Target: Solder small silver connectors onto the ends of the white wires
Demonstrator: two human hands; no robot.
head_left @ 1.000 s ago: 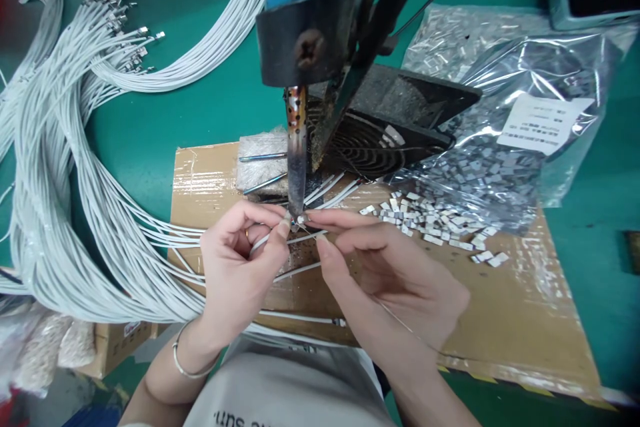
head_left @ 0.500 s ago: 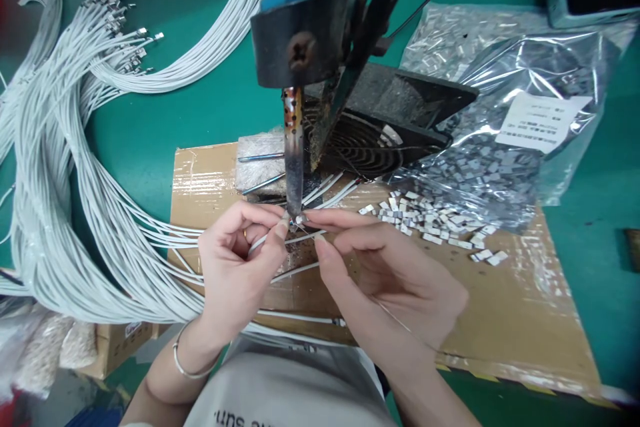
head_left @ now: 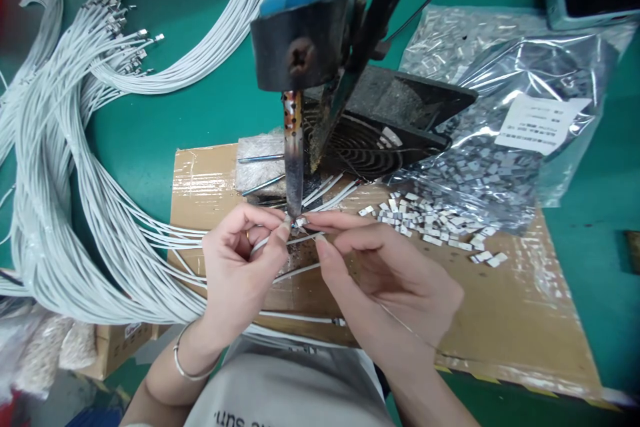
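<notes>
My left hand [head_left: 243, 263] pinches the end of a white cable [head_left: 259, 244] between thumb and fingertips, right under the tip of a soldering iron [head_left: 294, 160] fixed point-down in a stand. A small whitish connector [head_left: 301, 221] sits at that tip, between the fingertips of both hands. My right hand [head_left: 395, 280] is closed around a thin solder wire [head_left: 397, 319], which crosses the palm and reaches the iron's tip. The joint itself is too small to make out. Other white cables pass beneath my hands over a cardboard sheet [head_left: 500, 313].
Bundled white cables [head_left: 55, 213] fill the left side. Behind the iron stands a black fan [head_left: 370, 140]. Loose small connectors [head_left: 450, 227] lie to the right, beside a clear bag [head_left: 480, 173] of more. A metal stand arm [head_left: 370, 40] slants overhead.
Both hands stay at the iron's tip with almost the same grip. My left hand has shifted very slightly to the right; my right wrist has drawn a little to the left.
</notes>
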